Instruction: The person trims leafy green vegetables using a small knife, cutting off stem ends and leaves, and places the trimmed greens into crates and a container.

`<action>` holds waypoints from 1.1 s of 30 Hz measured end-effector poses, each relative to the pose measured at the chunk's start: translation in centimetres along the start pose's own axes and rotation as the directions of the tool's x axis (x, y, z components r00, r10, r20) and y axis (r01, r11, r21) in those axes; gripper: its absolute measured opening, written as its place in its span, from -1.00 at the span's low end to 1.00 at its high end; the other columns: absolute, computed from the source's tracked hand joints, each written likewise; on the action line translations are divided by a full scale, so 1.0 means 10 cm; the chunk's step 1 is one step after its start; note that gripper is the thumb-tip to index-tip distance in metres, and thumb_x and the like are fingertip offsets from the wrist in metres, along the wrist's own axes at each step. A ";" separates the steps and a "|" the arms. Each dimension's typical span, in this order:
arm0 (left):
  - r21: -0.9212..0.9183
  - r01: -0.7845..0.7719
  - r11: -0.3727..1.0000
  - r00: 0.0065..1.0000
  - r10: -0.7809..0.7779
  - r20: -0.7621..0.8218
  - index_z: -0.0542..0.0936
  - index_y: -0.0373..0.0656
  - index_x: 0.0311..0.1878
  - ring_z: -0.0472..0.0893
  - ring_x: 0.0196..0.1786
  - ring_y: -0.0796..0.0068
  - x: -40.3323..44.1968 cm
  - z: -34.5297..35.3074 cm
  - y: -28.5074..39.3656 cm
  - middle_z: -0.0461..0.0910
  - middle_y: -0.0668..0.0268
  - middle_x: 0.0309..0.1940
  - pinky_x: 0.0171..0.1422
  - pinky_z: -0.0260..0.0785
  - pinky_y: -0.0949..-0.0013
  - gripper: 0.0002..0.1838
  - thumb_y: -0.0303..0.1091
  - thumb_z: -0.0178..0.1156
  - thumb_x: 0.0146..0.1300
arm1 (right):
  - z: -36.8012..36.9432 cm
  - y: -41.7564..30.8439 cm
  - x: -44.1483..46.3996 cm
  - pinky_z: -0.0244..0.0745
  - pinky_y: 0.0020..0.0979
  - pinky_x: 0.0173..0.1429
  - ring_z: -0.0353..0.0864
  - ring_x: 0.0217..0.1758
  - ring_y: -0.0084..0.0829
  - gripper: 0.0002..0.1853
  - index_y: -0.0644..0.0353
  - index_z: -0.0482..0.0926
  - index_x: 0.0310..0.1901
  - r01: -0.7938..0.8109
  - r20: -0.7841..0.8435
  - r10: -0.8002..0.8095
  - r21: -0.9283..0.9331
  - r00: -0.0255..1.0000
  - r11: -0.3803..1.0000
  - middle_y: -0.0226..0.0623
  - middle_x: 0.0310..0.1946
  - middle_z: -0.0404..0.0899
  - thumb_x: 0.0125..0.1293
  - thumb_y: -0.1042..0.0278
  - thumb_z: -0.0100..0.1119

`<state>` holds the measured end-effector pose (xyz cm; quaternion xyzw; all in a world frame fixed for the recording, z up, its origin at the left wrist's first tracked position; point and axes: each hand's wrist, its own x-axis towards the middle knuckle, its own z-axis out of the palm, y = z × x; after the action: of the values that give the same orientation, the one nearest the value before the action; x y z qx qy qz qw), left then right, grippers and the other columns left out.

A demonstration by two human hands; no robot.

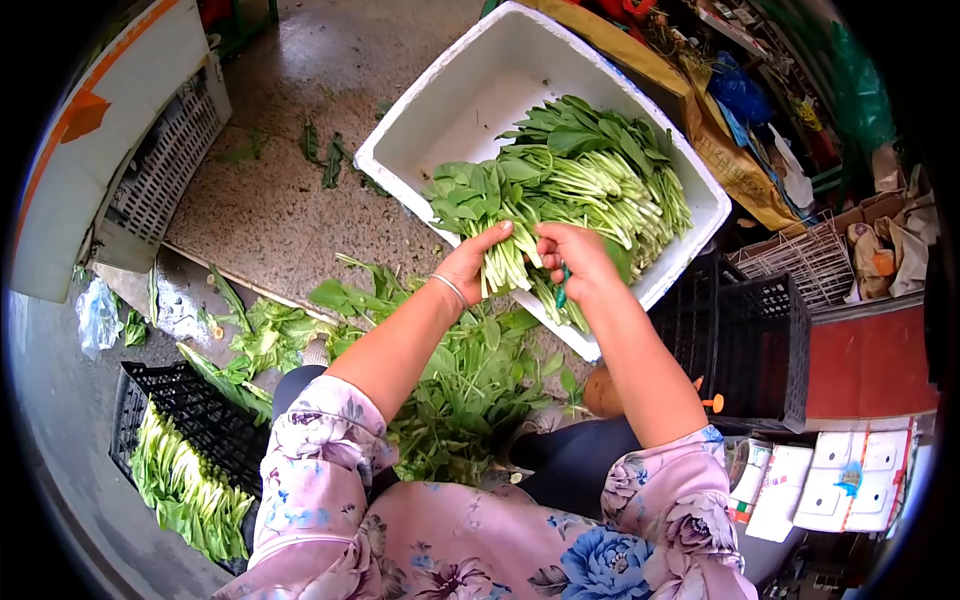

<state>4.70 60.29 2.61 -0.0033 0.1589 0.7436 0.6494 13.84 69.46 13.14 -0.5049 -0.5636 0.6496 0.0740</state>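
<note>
My left hand (474, 262), with a thin bracelet at the wrist, is closed round a bunch of leafy greens (507, 262), its pale stems facing down toward me. Close beside it, my right hand (580, 258) has its fingers curled in at the stems. A small teal-green thing (562, 287) pokes out below the right palm; its kind is mostly hidden. Both hands are over the near edge of a white foam box (465, 105). Inside the box, more greens (610, 190) lie stacked with stems lined up.
Loose leaves (460, 400) are heaped on the floor between my legs. A black crate (190, 405) of greens stands at lower left, another black crate (755, 340) at right. A white cabinet-like box (110, 120) is upper left; a wire basket (800, 265) and cartons (850, 478) are right.
</note>
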 end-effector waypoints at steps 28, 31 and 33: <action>0.193 -0.156 0.969 0.986 0.164 -0.022 0.49 -0.28 -0.21 0.63 -0.38 0.38 -0.38 0.31 0.33 0.59 0.23 -0.34 -0.23 0.55 0.32 -0.78 -0.47 0.23 0.07 | 0.10 0.08 -0.11 0.33 -0.63 -0.47 0.43 -0.53 -0.64 -0.77 0.31 0.49 -0.29 0.481 0.170 -0.465 -0.067 0.869 0.874 -0.40 -0.49 0.51 0.06 0.40 0.30; 0.388 -0.341 0.856 0.929 0.371 -0.003 0.47 -0.30 -0.20 0.62 -0.33 0.37 -0.67 0.43 0.61 0.58 0.24 -0.37 -0.21 0.53 0.36 -0.76 -0.57 0.23 0.02 | 0.37 -0.13 -0.21 0.09 -0.76 -0.69 0.44 -0.57 -0.70 -0.52 0.37 0.33 0.02 0.438 0.339 -0.438 0.082 0.833 0.895 -0.42 -0.41 0.50 0.09 0.41 0.26; 0.615 -0.411 0.673 0.872 0.487 0.050 0.50 -0.31 -0.19 0.60 -0.28 0.42 -0.86 0.41 0.88 0.59 0.22 -0.30 -0.15 0.49 0.39 -0.72 -0.56 0.28 -0.02 | 0.57 -0.27 -0.22 0.14 -0.73 -0.64 0.45 -0.46 -0.72 -0.39 0.41 0.29 0.11 0.456 0.536 -0.414 0.059 0.736 0.888 -0.40 -0.34 0.51 0.05 0.36 0.29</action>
<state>-1.62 52.04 10.32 0.2004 0.4228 0.7874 0.4014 9.35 65.20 15.70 -0.1604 -0.6879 0.7064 0.0448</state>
